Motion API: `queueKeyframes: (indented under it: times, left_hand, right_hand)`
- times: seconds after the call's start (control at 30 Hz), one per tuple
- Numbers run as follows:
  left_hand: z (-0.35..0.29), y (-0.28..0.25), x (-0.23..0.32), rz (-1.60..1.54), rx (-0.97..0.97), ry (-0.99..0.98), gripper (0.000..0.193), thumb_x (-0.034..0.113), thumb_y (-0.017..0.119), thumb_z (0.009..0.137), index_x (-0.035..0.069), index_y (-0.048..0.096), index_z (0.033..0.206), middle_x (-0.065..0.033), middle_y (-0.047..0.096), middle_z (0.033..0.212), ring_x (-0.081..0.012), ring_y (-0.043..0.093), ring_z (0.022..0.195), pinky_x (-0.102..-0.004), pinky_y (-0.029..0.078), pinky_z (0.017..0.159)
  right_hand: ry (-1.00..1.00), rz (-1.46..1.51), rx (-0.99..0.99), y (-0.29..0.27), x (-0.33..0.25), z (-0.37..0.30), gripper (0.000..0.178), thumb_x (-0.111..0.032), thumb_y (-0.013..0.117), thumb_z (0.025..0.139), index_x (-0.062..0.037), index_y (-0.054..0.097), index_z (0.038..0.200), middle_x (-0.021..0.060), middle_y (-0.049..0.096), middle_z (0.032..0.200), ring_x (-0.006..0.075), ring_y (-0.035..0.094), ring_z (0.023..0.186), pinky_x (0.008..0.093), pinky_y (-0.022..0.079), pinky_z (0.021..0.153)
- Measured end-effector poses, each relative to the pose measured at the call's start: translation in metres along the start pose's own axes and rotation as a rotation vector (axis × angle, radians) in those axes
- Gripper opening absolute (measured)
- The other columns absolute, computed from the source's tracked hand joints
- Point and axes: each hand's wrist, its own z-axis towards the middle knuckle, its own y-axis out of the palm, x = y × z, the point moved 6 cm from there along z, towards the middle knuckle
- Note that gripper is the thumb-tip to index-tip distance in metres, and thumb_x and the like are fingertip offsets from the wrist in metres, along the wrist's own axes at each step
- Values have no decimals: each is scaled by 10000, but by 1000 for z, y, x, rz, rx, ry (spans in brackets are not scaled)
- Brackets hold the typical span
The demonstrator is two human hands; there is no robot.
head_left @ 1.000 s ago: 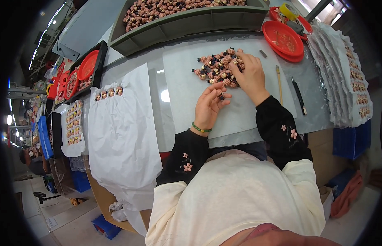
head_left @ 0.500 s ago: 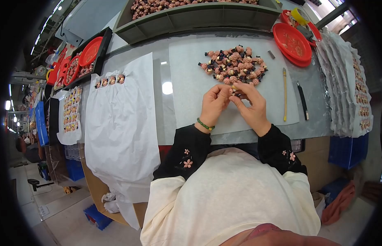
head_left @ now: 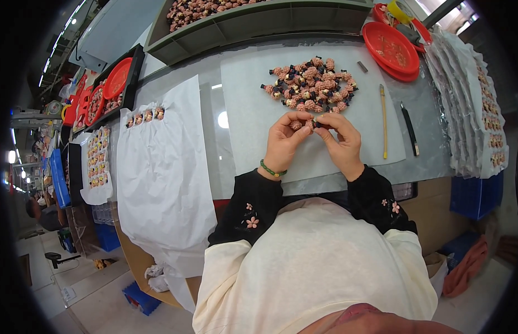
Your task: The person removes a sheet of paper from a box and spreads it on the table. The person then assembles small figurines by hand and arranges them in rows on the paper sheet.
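Note:
Between my two hands, just in front of the pile, is a small pink-and-dark figurine [head_left: 309,123]. My left hand [head_left: 283,141], with a green bead bracelet on its wrist, pinches the pink side of it between thumb and fingers. The thumb and forefinger of my right hand [head_left: 342,142] close on its dark end. My fingers cover much of the piece, so its finer detail is hidden. Beyond them lies a heap of similar pink figurines [head_left: 314,83] with black and cream parts, on a white sheet [head_left: 245,111].
A yellow stick-like tool [head_left: 383,122] and a black pen-like tool [head_left: 408,128] lie at right, near red plates [head_left: 391,49]. A grey-green crate [head_left: 259,25] of figurines stands at the back. White paper [head_left: 159,183] with a row of figurines lies left; bagged sheets [head_left: 459,100] stand far right.
My hands still hold the figurine, but the left fingers have shifted and more of its pink part shows between them. The whole view has tilted slightly.

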Motion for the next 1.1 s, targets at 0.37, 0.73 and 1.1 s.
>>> queueKeyframes:
  times: [0.37,0.73,1.1]
  left_hand:
    - [1,-4,-4,120,56,-31,253,73,497,864,6,450,1104,-59,534,976,-107,528,877,-245,464,739]
    - [-4,8,-10,272,-12,-62,222,89,541,846,7,508,1049,-11,535,910,-62,507,769,-192,424,641]
    - [0,-6,-10,87,123,-80,125,80,475,874,-5,522,951,-30,517,873,-105,509,768,-229,415,687]
  right_hand:
    - [206,88,-17,-1,7,0,138,-18,542,827,16,588,952,60,531,944,105,517,820,197,419,696]
    - [201,236,60,1,12,-3,134,22,546,814,34,578,943,73,535,952,117,541,829,208,452,708]
    - [191,205,80,6,5,-4,116,23,585,786,36,585,901,71,541,877,112,537,755,200,443,643]
